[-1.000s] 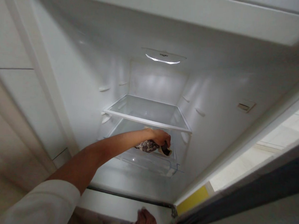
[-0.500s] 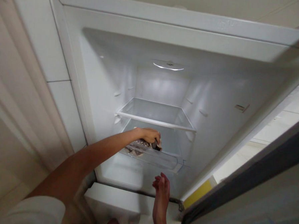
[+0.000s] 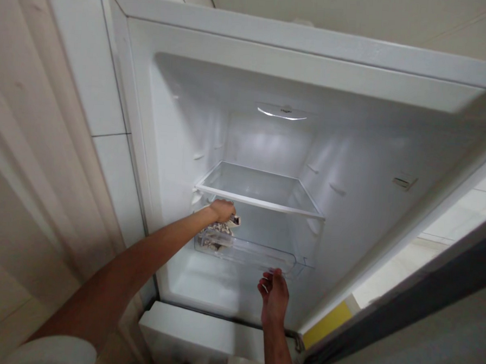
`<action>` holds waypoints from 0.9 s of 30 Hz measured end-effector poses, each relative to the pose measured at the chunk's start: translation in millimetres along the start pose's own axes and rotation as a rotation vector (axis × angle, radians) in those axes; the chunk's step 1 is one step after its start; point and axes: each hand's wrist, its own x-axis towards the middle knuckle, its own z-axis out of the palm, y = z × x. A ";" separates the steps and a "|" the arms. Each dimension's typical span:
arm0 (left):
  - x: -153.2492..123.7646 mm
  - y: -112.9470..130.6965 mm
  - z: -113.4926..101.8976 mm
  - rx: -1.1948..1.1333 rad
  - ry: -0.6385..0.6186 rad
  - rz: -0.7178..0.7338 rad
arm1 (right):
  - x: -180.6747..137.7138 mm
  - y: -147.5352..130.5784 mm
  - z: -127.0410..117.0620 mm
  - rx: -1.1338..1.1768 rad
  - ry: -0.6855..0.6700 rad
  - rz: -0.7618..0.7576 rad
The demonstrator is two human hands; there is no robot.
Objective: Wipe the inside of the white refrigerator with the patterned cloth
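Pale wall panels point(image 3: 113, 175) ran down the far left, right beside the open fridge point(image 3: 283, 40). White sleeve point(image 3: 61, 351) low left; left arm point(image 3: 140, 269) extended from it into the cavity, nearly straight, presumably because the bin area sat well back.

Left hand point(image 3: 223, 211) was closed over a patterned brown-and-cream cloth point(image 3: 226, 228), knuckles up. Cloth was bunched, not flat, with a loose end poking out to the right; I'd put that down to a fistful grip from above. Location: left end of the transparent bin point(image 3: 259, 253), lower part showing through the front wall. Couldn't tell if it sat in the bin or just behind that wall.

Glass shelf point(image 3: 262, 200) spanned the cavity above, apparently carried by side ledges point(image 3: 195, 197); left hand was in the gap below. Lamp point(image 3: 282, 113) overhead, lit, likely put there to throw light downward.

Right hand point(image 3: 277, 292) was just below the bin's right end, fingers half-curled, nothing visible in the palm. Couldn't tell if the fingertips touched or pinched the bin's edge; the spot would suit steadying it.

Further right: yellow strip point(image 3: 327, 325) outside the fridge, switch-like fitting point(image 3: 405, 183) on the side wall, then the door point(image 3: 414, 343), standing open, which left room for both arms.
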 end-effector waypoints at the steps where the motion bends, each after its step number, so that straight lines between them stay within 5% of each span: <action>1: 3.1 1.8 2.4 -0.009 0.008 -0.002 | 0.7 -2.9 2.2 -0.010 -0.001 0.008; 14: 50.2 12.9 15.7 -0.309 0.004 0.029 | -5.7 -11.0 14.2 0.027 0.013 0.019; 20: 82.8 80.8 8.3 -0.568 -0.114 0.286 | -5.2 -8.5 17.1 0.053 0.022 0.027; 27: 81.9 152.2 10.2 -0.835 -0.310 0.496 | -2.9 -3.6 17.2 0.067 0.016 0.014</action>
